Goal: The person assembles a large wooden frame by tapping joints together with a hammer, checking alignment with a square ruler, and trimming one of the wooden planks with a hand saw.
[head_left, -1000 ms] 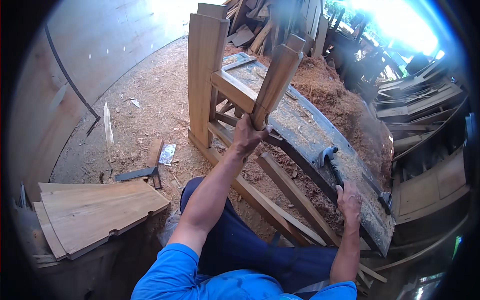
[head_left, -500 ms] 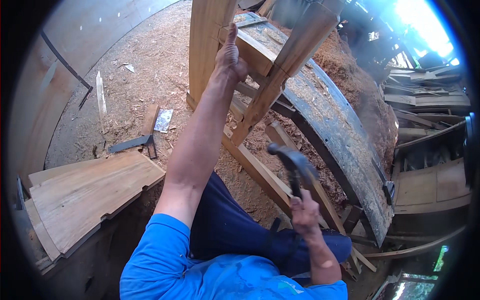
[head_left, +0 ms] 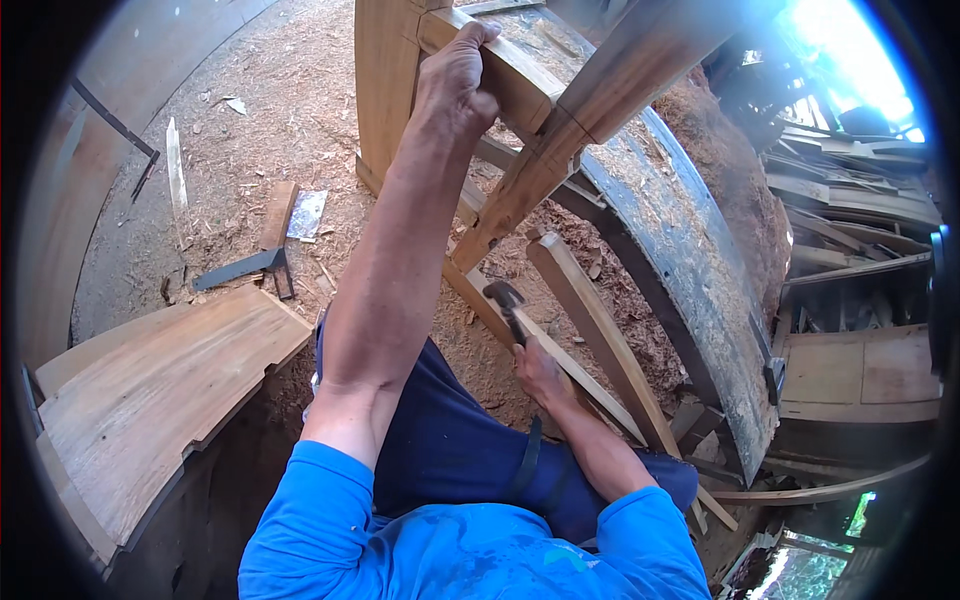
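Nearest lie the person's blue shirt and dark navy trousers. Just beyond the knee, the right hand is closed around the dark handle of a hammer; its metal head is dark and dull, seen in front of the lower rail of a wooden frame, though whether they touch cannot be told. To the right of that rail a loose-looking beam runs aslant, square in section, brown with a paler edge.

The frame stands before the person, left of the desk. Its wood is bare and honey-brown, with smooth faces and crisp edges. A slanted post rises from near the lower rail toward the upper right, redder and streaked with grain; a thin dark line crosses it at the joint. A short, thick crosspiece, pale on top, joins it to a broad, upright, lighter post. The left hand is bent around the crosspiece beside the broad post, holding it; the fingers on the far side are hidden.

The desk, blue-grey and worn, is strewn with shavings. Farther right, weathered boards lie piled, partly hazy.
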A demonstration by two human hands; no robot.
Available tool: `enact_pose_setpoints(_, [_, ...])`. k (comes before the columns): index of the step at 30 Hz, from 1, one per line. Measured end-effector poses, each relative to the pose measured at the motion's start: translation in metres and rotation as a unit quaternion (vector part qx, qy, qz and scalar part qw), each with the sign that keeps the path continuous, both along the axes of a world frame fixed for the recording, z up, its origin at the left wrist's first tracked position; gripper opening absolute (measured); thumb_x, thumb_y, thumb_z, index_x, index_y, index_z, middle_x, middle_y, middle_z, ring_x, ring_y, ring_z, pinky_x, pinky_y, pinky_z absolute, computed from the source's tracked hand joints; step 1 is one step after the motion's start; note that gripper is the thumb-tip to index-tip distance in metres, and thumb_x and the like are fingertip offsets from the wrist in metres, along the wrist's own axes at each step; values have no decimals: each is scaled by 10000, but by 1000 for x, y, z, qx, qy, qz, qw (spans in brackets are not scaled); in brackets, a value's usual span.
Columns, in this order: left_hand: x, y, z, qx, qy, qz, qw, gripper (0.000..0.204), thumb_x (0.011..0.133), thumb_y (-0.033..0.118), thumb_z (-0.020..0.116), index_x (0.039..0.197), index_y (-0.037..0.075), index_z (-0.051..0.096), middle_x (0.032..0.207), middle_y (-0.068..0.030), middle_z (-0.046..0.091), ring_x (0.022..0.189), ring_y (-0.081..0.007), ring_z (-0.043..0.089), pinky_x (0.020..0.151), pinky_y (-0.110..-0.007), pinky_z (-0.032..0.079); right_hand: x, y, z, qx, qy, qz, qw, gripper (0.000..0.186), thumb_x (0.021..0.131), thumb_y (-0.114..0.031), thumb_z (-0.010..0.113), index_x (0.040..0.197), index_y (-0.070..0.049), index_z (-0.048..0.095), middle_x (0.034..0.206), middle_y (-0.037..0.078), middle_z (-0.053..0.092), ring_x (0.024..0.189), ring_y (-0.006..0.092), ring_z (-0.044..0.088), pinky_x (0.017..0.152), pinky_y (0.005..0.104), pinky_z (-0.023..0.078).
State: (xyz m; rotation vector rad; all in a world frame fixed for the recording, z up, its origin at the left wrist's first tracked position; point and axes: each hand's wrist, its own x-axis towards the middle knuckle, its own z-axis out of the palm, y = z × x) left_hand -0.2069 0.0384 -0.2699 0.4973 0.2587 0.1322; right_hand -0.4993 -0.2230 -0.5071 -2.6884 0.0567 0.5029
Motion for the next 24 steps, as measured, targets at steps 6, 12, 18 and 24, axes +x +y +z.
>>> enact_pose_setpoints(6, [-8,20,7,44,36,-38,998,343,850,154,680,1118,-36,581,955,-128,650,915,-262,672,798,-391,581,-5,12,10,135,-190,25,972,265,1017,-296,503,969,-43,440,705,291,597,680,525,596,556,569,423])
enact_pose_setpoints(12, [-2,16,8,-25,-12,-47,999,385,822,99,663,1171,-14,547,1036,-158,663,906,-350,694,815,-530,595,13,-11,-18,53,27,-25,998,271,1007,-268,517,1123,-24,485,727,305,605,758,534,619,666,606,470])
enact_pose_setpoints(18, [-3,31,9,-13,-58,-129,990,304,844,169,646,1080,2,549,882,-139,660,836,-326,682,782,-480,578,-8,-4,-7,91,-76,-6,993,293,1020,-320,489,1069,-34,448,742,301,615,740,510,633,625,583,473])
enact_pose_setpoints(24, [-7,34,12,22,-11,-93,995,287,851,182,628,1044,-8,533,882,-158,650,853,-337,668,794,-513,566,-19,-2,5,104,-43,-7,994,339,1023,-360,463,1075,-26,443,741,335,608,797,552,616,698,624,456])
